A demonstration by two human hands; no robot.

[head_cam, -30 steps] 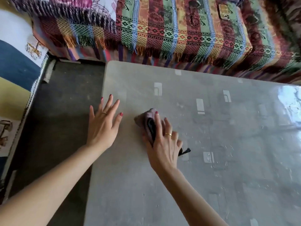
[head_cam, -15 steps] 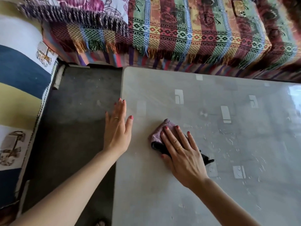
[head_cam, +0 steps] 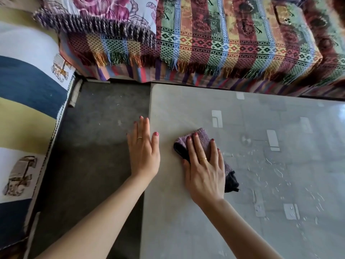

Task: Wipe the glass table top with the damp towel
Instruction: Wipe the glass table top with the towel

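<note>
The glass table top (head_cam: pixel 242 212) fills the right and lower part of the view, grey and shiny, with small water streaks toward the right. A folded purple towel with a black edge (head_cam: pixel 202 138) lies on the glass near its left side. My right hand (head_cam: pixel 204 169) presses flat on the towel, fingers spread over it and pointing away from me. My left hand (head_cam: pixel 143 148) rests flat on the table's left edge, fingers together, partly over the dark floor, holding nothing.
A sofa under a striped, fringed woven throw (head_cam: pixel 224 43) runs along the far edge of the table. A dark grey floor (head_cam: pixel 89 146) lies left of the table. A blue, yellow and white patterned cloth (head_cam: pixel 24 109) borders the floor at far left.
My right hand has slid the towel a little to the right and turned its fingers straight away from me. My left hand stays on the table's left edge. The camera has shifted left.
</note>
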